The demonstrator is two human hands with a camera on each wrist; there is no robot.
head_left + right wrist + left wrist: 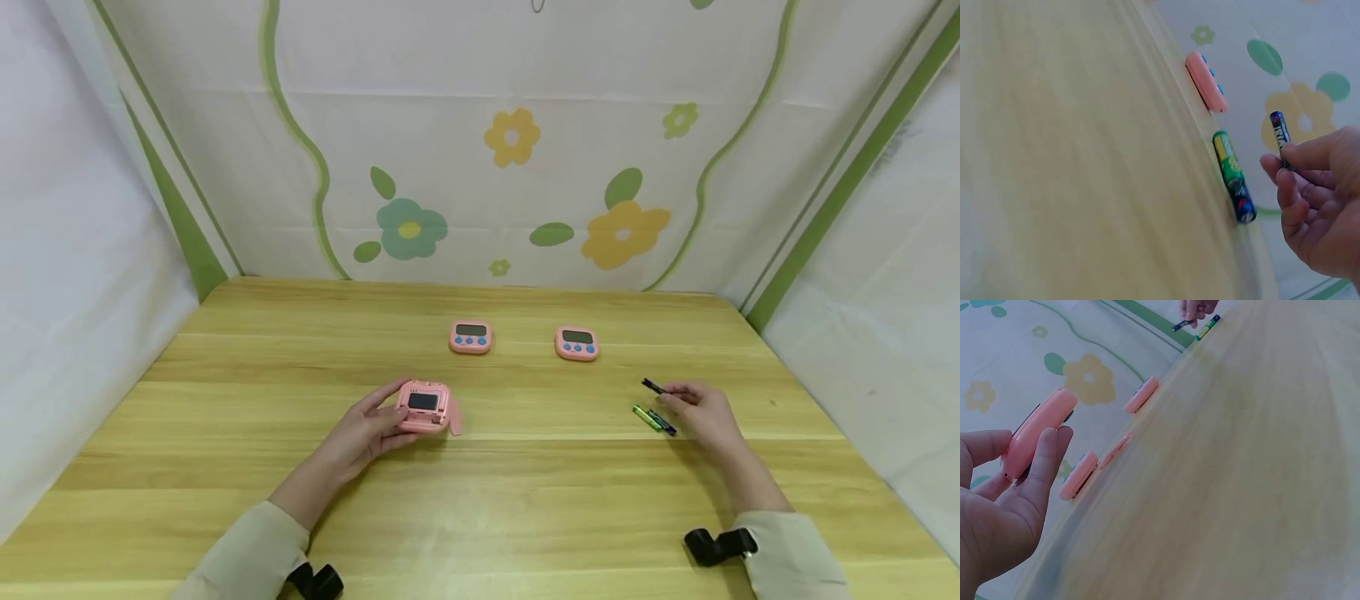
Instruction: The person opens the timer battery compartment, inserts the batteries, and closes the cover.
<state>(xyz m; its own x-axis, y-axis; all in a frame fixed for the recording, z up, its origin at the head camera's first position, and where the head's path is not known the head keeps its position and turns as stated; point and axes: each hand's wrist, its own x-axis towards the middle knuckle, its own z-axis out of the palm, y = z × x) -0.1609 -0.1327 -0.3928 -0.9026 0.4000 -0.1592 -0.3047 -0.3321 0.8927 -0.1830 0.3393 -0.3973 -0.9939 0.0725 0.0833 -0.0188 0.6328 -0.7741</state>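
Note:
My left hand [365,433] grips a pink digital timer [411,421] by its edges, off the table, with its back turned up and the battery compartment uncovered. A flat pink battery cover [455,418] lies on the table just right of that timer. Between thumb and fingertips, my right hand [701,417] pinches a dark blue AAA-size battery [1280,130], raised above the table. Below it, a green battery [645,417] and another dark blue battery [663,422] lie side by side. Whether the compartment holds a battery I cannot tell.
Two more pink timers, one left [470,337] and one right [577,343], lie face up farther back on the wooden table [495,517]. White flowered cloth [465,175] closes off the back, with pale cloth at both sides.

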